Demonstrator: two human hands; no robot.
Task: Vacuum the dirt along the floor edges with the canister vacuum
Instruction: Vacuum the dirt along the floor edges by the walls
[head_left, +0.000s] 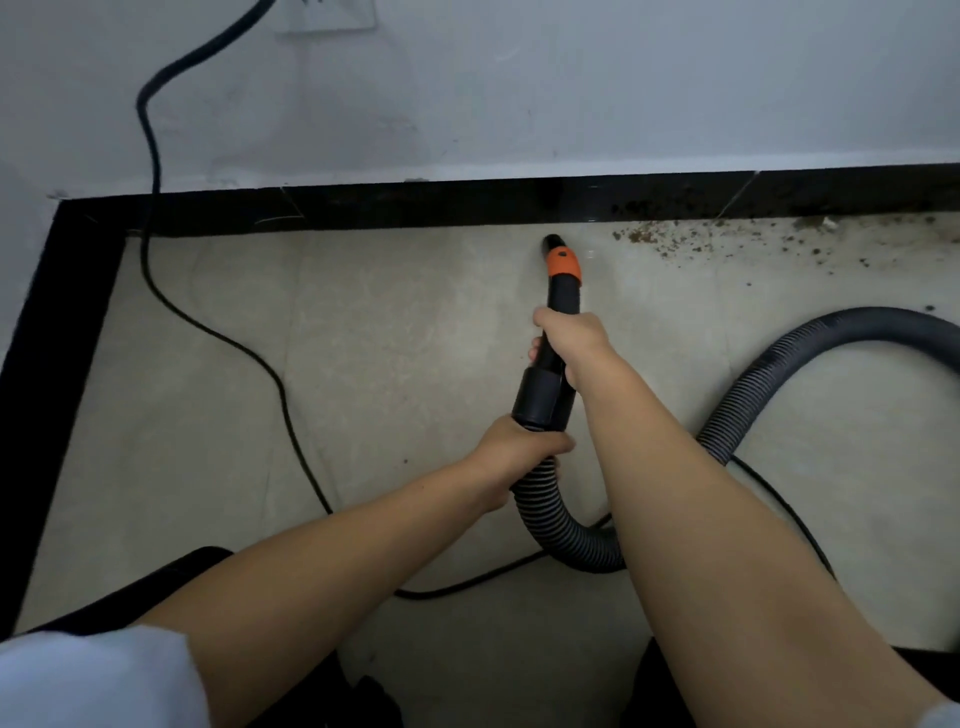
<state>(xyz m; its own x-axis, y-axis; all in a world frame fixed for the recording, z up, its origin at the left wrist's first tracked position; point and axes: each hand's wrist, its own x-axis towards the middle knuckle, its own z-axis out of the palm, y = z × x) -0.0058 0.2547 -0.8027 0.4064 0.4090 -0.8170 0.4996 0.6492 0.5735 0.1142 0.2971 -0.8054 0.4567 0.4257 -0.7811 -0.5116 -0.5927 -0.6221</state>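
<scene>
The right hand (571, 338) wraps its fingers (535, 353) round the black nozzle tube (563, 293), steering the tip toward the skirting (415, 208). The left hand (514, 449) grips the ribbed hose (561, 530) just behind the cuff, likely taking its weight. The dirt (727, 239) lies to the right along the floor (363, 364) edge, not yet reached.

No readable text, no labels, no brands, no numbers

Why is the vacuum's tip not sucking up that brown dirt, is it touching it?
Apart. The head view shows bare floor between the nozzle tip and the dirt, which lies further right along the black baseboard.
</scene>
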